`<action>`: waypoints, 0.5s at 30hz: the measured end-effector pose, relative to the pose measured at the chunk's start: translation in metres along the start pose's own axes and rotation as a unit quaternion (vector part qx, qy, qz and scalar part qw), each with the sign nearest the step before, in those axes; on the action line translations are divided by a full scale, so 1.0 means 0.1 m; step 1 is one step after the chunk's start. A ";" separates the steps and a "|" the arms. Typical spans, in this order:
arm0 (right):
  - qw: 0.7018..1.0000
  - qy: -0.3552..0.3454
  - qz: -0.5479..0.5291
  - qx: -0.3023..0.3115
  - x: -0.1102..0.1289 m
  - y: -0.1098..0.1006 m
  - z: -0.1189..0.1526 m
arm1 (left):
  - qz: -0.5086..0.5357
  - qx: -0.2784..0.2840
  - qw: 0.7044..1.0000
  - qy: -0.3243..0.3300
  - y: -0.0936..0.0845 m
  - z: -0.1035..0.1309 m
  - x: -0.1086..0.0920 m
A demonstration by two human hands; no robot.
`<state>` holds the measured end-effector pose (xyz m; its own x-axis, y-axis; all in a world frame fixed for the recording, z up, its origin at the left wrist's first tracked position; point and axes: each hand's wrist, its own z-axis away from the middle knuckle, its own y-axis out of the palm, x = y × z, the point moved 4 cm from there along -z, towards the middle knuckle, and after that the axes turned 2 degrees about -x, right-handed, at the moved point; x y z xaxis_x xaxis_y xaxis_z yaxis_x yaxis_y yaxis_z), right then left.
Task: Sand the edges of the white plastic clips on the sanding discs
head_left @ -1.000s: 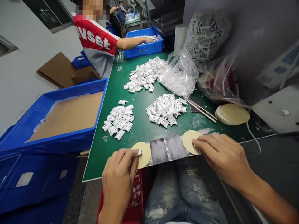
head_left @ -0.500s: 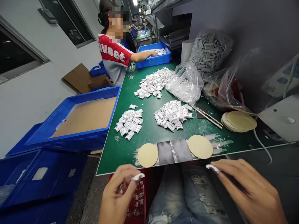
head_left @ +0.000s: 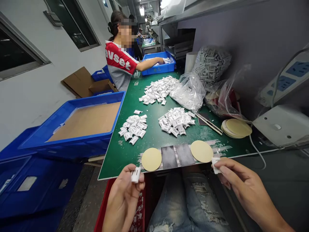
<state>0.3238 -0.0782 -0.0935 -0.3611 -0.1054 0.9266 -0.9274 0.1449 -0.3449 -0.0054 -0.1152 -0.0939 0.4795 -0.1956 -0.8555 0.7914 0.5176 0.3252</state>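
My left hand grips a small white plastic part between thumb and fingers, just off the table's front edge. A second white part is pinched in my right hand, close to the right yellow disc. Another yellow disc lies to the left, with two dark grey abrasive-looking pads between the discs. Behind them on the green table are a small left pile of white parts, a middle pile and a larger far pile.
A person reaches into a blue bin at the far end. Clear bags, thin sticks and stacked discs lie at the right. Left stands a large blue tray; below is a red bin.
Both white parts have turned from edge-on to showing a broad face. My left hand has rotated with its part, and my right hand has shifted slightly left. The view has moved a little.
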 end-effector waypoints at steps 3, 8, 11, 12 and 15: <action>0.994 0.065 -0.087 -0.017 0.02 0.03 -0.16 | -0.133 -0.044 0.985 0.102 0.04 -0.09 -0.05; 0.992 0.071 -0.102 0.033 0.05 0.07 -0.43 | -0.314 0.006 0.915 0.254 0.12 -0.23 -0.31; 0.995 0.048 -0.042 0.070 0.03 0.06 -0.57 | -0.410 0.095 0.879 0.223 0.20 -0.34 -0.44; 0.995 0.029 -0.005 0.098 0.04 0.06 -0.63 | -0.436 0.139 0.867 0.200 0.24 -0.37 -0.47; 0.981 -0.031 0.125 0.147 0.07 0.06 -0.81 | -0.500 0.249 0.814 0.158 0.41 -0.47 -0.56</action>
<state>0.3233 0.0013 -0.0774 -0.5774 -0.1631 0.8000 -0.7943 -0.1145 -0.5966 -0.0172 -0.0441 -0.0517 -0.5577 -0.0464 -0.8288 0.8200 -0.1859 -0.5414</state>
